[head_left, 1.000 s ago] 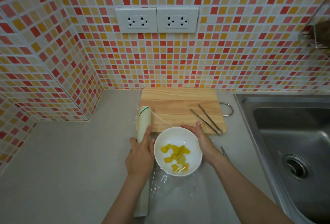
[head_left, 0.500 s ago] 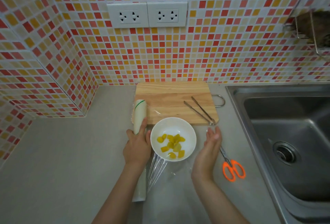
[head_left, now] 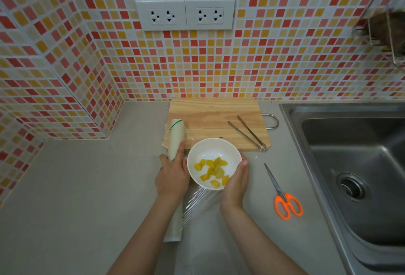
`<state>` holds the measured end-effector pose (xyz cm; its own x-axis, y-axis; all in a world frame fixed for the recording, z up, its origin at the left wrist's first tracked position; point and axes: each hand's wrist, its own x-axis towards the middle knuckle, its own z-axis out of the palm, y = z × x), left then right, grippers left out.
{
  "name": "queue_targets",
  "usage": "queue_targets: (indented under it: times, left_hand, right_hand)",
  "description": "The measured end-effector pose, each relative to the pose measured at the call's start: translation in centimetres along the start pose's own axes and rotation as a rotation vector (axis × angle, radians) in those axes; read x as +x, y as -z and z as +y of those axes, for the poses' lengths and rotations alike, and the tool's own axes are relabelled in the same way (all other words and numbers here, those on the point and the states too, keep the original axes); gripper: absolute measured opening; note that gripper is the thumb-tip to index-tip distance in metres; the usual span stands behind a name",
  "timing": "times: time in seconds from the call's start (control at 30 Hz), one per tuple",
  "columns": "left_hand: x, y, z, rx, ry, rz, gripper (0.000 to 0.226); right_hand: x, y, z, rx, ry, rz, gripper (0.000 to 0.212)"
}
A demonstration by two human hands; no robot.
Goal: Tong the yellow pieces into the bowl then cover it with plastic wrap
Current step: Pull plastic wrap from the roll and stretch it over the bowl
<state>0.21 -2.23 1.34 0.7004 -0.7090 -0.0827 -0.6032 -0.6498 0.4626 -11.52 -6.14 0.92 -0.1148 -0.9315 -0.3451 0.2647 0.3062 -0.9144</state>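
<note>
A white bowl [head_left: 210,149] stands on the grey counter just in front of the cutting board [head_left: 210,114]. Several yellow pieces [head_left: 213,170] lie in it. A sheet of clear plastic wrap [head_left: 201,209] runs from the roll [head_left: 175,136] under the bowl and toward me. My left hand [head_left: 173,176] grips the roll left of the bowl. Cupped round the bowl's lower right side is my right hand [head_left: 235,184]. Metal tongs [head_left: 247,133] lie on the board's right part, apart from both hands.
Orange-handled scissors [head_left: 285,200] lie on the counter right of the bowl. A steel sink [head_left: 355,165] fills the right side. The tiled wall with two sockets [head_left: 185,14] stands behind the board; a wire rack [head_left: 385,33] hangs at top right.
My right hand left the bowl's far right side, hovered open beside it, and now cups its lower right side. The left hand stayed on the roll. The scissors came into view.
</note>
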Motion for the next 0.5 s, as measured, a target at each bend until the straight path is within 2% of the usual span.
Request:
queue_targets:
  times: [0.23, 0.37, 0.5]
  left_hand:
    - [-0.1, 0.1, -0.1, -0.028, -0.002, -0.012, 0.047]
    - [0.0, 0.4, -0.2, -0.077, 0.002, -0.03, 0.047]
    - [0.0, 0.6, -0.4, -0.1, -0.003, -0.047, 0.046]
  right_hand:
    - [1.4, 1.5, 0.3, -0.082, -0.076, -0.122, 0.048]
    - [2.9, 1.8, -1.1, -0.176, 0.009, -0.112, 0.049]
    - [4.4, 1.0, -2.7, -0.267, 0.014, -0.319, 0.041]
